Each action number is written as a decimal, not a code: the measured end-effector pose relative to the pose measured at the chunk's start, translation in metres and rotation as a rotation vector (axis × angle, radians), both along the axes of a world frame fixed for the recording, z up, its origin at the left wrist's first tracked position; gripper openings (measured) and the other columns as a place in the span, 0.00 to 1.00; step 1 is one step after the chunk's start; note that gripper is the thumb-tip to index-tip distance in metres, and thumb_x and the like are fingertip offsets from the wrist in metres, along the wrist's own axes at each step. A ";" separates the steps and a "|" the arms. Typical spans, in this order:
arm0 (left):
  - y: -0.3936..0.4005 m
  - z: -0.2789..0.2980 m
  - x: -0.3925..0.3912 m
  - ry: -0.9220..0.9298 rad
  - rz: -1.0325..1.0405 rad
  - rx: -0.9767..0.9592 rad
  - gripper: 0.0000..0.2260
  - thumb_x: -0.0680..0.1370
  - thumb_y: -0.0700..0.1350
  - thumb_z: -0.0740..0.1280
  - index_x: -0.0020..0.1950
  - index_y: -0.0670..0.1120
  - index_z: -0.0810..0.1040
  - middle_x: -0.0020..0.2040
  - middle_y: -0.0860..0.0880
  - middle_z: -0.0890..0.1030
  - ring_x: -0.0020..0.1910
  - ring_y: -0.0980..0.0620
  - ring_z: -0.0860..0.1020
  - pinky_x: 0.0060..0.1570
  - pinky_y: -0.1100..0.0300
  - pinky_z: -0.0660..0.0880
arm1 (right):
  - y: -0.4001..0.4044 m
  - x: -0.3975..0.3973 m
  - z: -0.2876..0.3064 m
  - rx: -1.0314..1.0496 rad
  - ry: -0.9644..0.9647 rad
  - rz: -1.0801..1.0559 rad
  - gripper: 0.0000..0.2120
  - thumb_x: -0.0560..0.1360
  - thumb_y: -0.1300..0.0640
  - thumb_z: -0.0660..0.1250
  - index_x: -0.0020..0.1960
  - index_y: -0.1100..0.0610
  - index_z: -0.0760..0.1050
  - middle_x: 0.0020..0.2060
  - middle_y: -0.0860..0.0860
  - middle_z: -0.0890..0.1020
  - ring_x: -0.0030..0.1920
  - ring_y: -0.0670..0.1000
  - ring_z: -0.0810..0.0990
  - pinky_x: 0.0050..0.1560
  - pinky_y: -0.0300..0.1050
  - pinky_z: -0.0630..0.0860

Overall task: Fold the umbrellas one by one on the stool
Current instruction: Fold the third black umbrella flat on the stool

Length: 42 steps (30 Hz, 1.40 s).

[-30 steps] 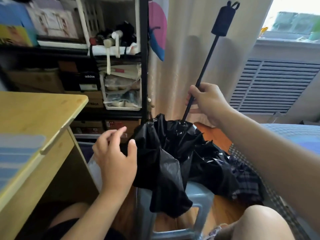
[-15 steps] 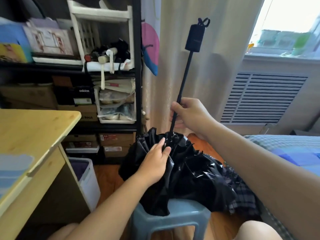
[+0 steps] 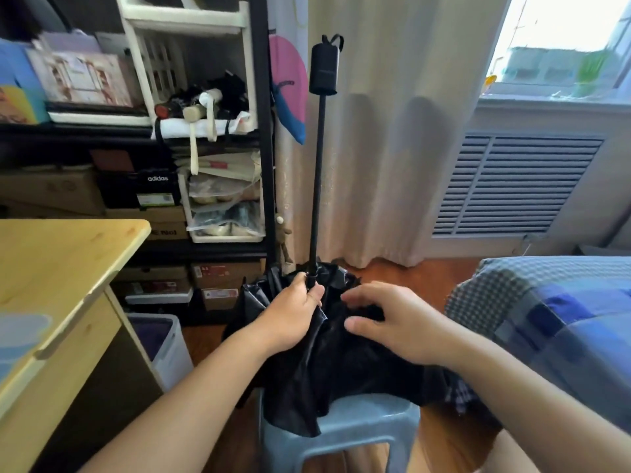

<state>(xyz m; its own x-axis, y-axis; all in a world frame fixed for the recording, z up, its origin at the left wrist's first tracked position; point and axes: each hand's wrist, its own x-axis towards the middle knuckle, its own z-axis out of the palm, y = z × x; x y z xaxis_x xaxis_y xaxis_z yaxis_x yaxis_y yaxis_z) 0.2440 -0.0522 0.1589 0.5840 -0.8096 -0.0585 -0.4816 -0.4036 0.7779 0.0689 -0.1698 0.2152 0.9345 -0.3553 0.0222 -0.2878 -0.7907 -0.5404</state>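
I am looking down at a room where the wooden bench is lying at my left, the black shelf rack is standing behind it, and the bed with its checked blue cover is filling the right side. At centre the black umbrella is resting, canopy down, on the grey-blue stool; its loose fabric is bunching over the seat and hanging past the front edge, while its shaft is standing nearly upright with the handle uppermost. My left hand is forming a closed grip round the base of the shaft, just where it is meeting the canopy. My right hand is hovering just over the fabric beside it, fingers spread and loosely bent, holding nothing that I can make out.
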 end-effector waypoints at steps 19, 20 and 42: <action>0.020 0.016 -0.065 0.448 0.001 -0.270 0.03 0.85 0.53 0.60 0.56 0.56 0.73 0.50 0.58 0.82 0.51 0.71 0.79 0.50 0.74 0.71 | 0.046 0.019 -0.027 0.032 -0.212 -0.322 0.10 0.77 0.61 0.68 0.53 0.48 0.83 0.40 0.49 0.86 0.44 0.53 0.83 0.48 0.50 0.79; 0.021 0.017 -0.066 0.418 -0.004 -0.271 0.05 0.85 0.53 0.60 0.57 0.54 0.74 0.50 0.56 0.83 0.52 0.68 0.79 0.52 0.71 0.72 | 0.043 0.016 -0.024 0.023 -0.208 -0.273 0.11 0.77 0.61 0.69 0.54 0.47 0.83 0.42 0.47 0.86 0.46 0.51 0.83 0.52 0.44 0.78; 0.052 0.035 -0.031 -0.063 0.049 0.109 0.04 0.85 0.55 0.59 0.54 0.59 0.72 0.53 0.59 0.75 0.52 0.61 0.74 0.52 0.57 0.71 | -0.003 -0.040 -0.037 0.111 -0.513 -0.548 0.14 0.79 0.69 0.67 0.49 0.49 0.82 0.48 0.42 0.80 0.51 0.41 0.79 0.52 0.35 0.74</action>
